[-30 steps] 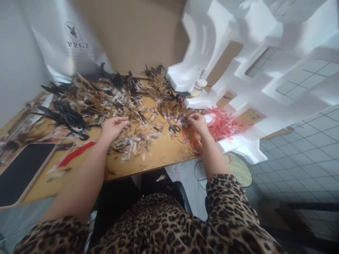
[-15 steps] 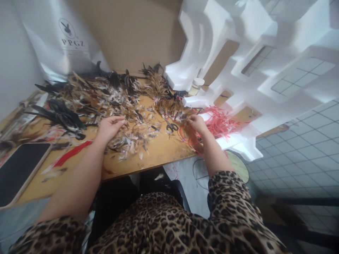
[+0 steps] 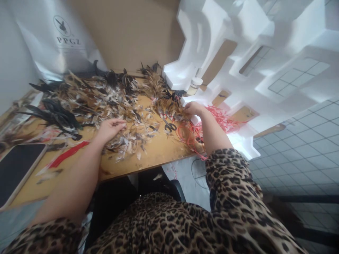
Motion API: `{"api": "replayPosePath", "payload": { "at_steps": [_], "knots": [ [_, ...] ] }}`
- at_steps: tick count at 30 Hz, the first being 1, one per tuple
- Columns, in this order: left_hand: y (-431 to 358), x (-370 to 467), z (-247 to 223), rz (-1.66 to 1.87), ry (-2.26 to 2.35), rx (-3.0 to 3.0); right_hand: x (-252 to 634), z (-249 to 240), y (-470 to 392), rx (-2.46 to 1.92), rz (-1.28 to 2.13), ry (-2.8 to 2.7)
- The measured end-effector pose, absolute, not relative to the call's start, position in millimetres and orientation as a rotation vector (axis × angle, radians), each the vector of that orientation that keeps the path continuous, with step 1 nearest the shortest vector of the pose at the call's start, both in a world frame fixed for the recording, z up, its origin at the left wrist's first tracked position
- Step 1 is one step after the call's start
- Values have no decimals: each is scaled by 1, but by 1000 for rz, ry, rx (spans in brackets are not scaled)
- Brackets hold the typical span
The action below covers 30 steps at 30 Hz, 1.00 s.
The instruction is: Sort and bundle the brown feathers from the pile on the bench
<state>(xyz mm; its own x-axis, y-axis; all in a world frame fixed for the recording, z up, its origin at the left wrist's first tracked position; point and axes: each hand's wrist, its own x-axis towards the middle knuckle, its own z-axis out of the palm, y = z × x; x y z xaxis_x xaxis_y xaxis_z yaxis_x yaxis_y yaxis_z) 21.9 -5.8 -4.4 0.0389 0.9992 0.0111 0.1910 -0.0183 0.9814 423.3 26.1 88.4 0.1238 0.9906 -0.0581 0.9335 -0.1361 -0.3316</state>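
Note:
My left hand point(image 3: 111, 129) hovers over loose, fluffy feathers point(image 3: 128, 141), its fingers pressed together; whatever they pinch is too small to make out. My right hand point(image 3: 194, 108) reaches to the right end of a row of brown feather bundles point(image 3: 169, 108) with reddish ties. Its fingers are closed on a feather bundle there, partly hidden by the hand. Black-handled scissors point(image 3: 169, 125) lie between the hands, just in front of that row. Pink-red strings point(image 3: 218, 120) spread under and beside my right forearm.
A big heap of brown and black feathers point(image 3: 87, 93) covers the back left. A phone point(image 3: 22, 173) and a red strip point(image 3: 67, 154) lie front left. White foam packing point(image 3: 254, 81) rises at the right, beside a lidded jar point(image 3: 195, 85). A silver bag point(image 3: 60, 53) stands behind.
My right hand has moved back, away from me, along the right end of the feather row. My left hand stays nearly in place, fingers still together. The view has shifted slightly.

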Motion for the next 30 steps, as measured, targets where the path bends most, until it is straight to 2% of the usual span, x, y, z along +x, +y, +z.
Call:
{"api": "replayPosePath", "payload": {
  "at_steps": [7,14,21,30],
  "knots": [
    [-9,23,-1,1094,1313,1392,422,66,54,-2341,-15,-1982],
    [-6,21,-5,1088,1322,1402,430,37,51,-2308,-244,-1899],
    [-4,21,-6,1111,1328,1345,428,34,54,-2302,-143,-1647],
    [-5,19,-4,1181,1278,1342,460,64,59,-1959,-15,-1248]
  ]
}}
